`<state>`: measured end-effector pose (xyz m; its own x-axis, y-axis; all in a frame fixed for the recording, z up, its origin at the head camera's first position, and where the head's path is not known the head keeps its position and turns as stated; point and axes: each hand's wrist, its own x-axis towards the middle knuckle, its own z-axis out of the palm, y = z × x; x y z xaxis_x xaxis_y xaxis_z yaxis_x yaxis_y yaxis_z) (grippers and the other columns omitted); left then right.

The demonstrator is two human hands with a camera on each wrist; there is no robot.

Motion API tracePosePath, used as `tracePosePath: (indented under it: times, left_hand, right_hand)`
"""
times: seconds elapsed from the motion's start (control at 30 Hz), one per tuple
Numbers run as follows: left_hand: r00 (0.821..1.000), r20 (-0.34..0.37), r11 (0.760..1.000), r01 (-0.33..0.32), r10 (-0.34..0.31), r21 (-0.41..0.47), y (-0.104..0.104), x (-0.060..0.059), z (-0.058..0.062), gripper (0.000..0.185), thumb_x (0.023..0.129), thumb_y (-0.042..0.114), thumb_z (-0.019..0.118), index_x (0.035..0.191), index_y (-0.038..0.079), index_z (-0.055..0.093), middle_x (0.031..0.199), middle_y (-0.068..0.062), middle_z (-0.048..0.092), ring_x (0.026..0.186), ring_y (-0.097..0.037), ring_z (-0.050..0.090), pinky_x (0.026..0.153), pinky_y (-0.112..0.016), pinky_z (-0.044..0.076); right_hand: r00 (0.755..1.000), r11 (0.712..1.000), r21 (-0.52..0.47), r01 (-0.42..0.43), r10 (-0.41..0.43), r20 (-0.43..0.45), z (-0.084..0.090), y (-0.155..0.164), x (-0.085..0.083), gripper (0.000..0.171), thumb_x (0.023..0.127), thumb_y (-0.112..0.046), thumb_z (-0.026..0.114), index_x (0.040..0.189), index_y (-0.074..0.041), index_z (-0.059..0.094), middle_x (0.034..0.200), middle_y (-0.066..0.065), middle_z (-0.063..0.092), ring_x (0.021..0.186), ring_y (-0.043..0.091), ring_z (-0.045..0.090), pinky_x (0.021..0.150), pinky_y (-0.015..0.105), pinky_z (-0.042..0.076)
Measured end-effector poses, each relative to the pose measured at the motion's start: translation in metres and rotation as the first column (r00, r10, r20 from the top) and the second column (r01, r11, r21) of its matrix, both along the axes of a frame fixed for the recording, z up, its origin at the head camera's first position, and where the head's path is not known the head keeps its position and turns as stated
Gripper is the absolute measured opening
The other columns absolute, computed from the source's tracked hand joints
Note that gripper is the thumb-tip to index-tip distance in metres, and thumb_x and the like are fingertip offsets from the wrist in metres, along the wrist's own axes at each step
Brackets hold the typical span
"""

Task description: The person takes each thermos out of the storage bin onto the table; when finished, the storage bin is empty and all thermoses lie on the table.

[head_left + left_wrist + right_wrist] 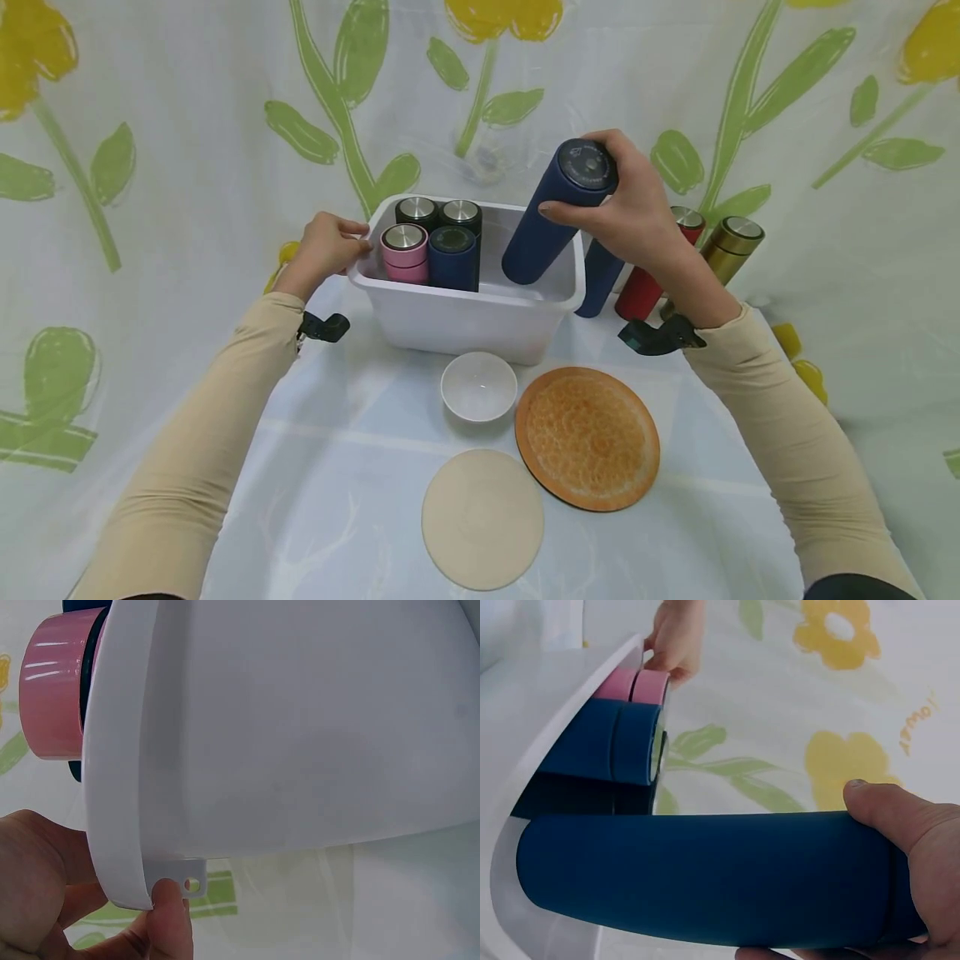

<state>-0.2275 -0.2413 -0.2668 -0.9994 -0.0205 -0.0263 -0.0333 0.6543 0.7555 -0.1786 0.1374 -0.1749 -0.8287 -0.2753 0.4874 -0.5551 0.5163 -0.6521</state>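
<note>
My right hand grips a dark blue thermos flask near its top. The flask tilts, its lower end inside the white plastic tub. In the right wrist view the same blue flask crosses the tub's edge, thumb on one side and fingers on the other. My left hand pinches the tub's left rim, and the left wrist view shows a fingertip by a small holed tab. Standing in the tub's left half are a pink flask, a second blue flask and two black flasks.
Right of the tub stand another blue flask, a red flask and a gold flask, partly behind my right arm. In front lie a white bowl, a brown round mat and a cream round disc.
</note>
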Motion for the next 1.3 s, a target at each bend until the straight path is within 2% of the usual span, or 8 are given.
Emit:
tracePosePath:
  times: [0.1, 0.27, 0.47, 0.7, 0.93, 1.17, 1.3]
  left_hand:
    - [1.0, -0.001, 1.0, 0.0, 0.0, -0.004, 0.0, 0.0, 0.0, 0.046, 0.096, 0.012, 0.062, 0.14, -0.002, 0.055, 0.126, -0.029, 0.061, 0.103, -0.034, 0.063, 0.067, -0.028, 0.059]
    - [1.0, 0.004, 1.0, -0.007, 0.007, -0.009, 0.0, 0.0, 0.0, 0.046, 0.097, 0.014, 0.062, 0.14, -0.001, 0.056, 0.127, -0.028, 0.061, 0.102, -0.034, 0.063, 0.068, -0.027, 0.059]
    - [1.0, 0.006, 1.0, -0.009, 0.009, -0.009, -0.001, -0.001, -0.001, 0.046, 0.097, 0.015, 0.062, 0.14, 0.0, 0.056, 0.127, -0.027, 0.061, 0.102, -0.033, 0.062, 0.068, -0.028, 0.059]
    - [1.0, 0.02, 1.0, -0.015, 0.015, 0.004, 0.0, -0.003, -0.002, 0.047, 0.098, 0.016, 0.062, 0.141, 0.0, 0.055, 0.13, -0.026, 0.059, 0.105, -0.035, 0.061, 0.073, -0.031, 0.06]
    - [1.0, 0.017, 1.0, -0.014, 0.014, 0.002, 0.0, -0.002, -0.001, 0.047, 0.098, 0.016, 0.062, 0.141, 0.001, 0.055, 0.13, -0.026, 0.06, 0.105, -0.035, 0.063, 0.074, -0.032, 0.06]
    - [1.0, 0.002, 1.0, -0.015, 0.015, 0.0, -0.001, -0.002, -0.002, 0.046, 0.097, 0.015, 0.063, 0.14, 0.0, 0.055, 0.129, -0.027, 0.06, 0.103, -0.034, 0.063, 0.069, -0.028, 0.059]
    - [1.0, 0.002, 1.0, -0.013, 0.013, 0.002, -0.001, -0.002, -0.003, 0.046, 0.097, 0.014, 0.062, 0.141, -0.001, 0.055, 0.128, -0.028, 0.06, 0.102, -0.034, 0.063, 0.069, -0.028, 0.059]
  right_hand:
    - [1.0, 0.999, -0.048, -0.003, 0.003, 0.0, 0.0, 0.005, 0.003, 0.069, 0.078, -0.017, 0.087, 0.135, -0.008, 0.049, 0.128, 0.005, 0.056, 0.114, 0.019, 0.055, 0.099, 0.033, 0.05]
    - [0.997, 0.993, -0.112, 0.027, -0.034, -0.067, 0.002, 0.014, 0.006, 0.067, 0.074, -0.01, 0.089, 0.131, -0.009, 0.054, 0.12, 0.001, 0.058, 0.111, 0.015, 0.053, 0.096, 0.026, 0.047]
    - [0.989, 0.986, -0.156, 0.057, -0.076, -0.123, 0.007, 0.024, 0.019, 0.066, 0.071, -0.007, 0.089, 0.129, -0.011, 0.058, 0.117, 0.0, 0.061, 0.111, 0.015, 0.054, 0.098, 0.026, 0.045]
    - [0.981, 0.988, -0.125, 0.094, -0.113, -0.158, 0.009, 0.037, 0.036, 0.069, 0.071, -0.006, 0.089, 0.131, -0.013, 0.057, 0.121, 0.001, 0.061, 0.113, 0.016, 0.056, 0.101, 0.027, 0.046]
    - [0.966, 0.982, -0.152, 0.114, -0.146, -0.215, 0.007, 0.055, 0.052, 0.07, 0.066, 0.004, 0.089, 0.129, -0.011, 0.061, 0.116, -0.002, 0.062, 0.109, 0.016, 0.056, 0.096, 0.023, 0.047]
    - [0.95, 0.978, -0.163, 0.134, -0.173, -0.261, 0.002, 0.075, 0.062, 0.07, 0.065, 0.007, 0.088, 0.128, -0.01, 0.062, 0.117, 0.003, 0.061, 0.106, 0.016, 0.057, 0.094, 0.021, 0.047]
    - [0.946, 0.979, -0.139, 0.148, -0.181, -0.269, -0.002, 0.087, 0.066, 0.07, 0.064, 0.008, 0.088, 0.128, -0.005, 0.061, 0.114, 0.0, 0.062, 0.104, 0.016, 0.057, 0.09, 0.019, 0.047]
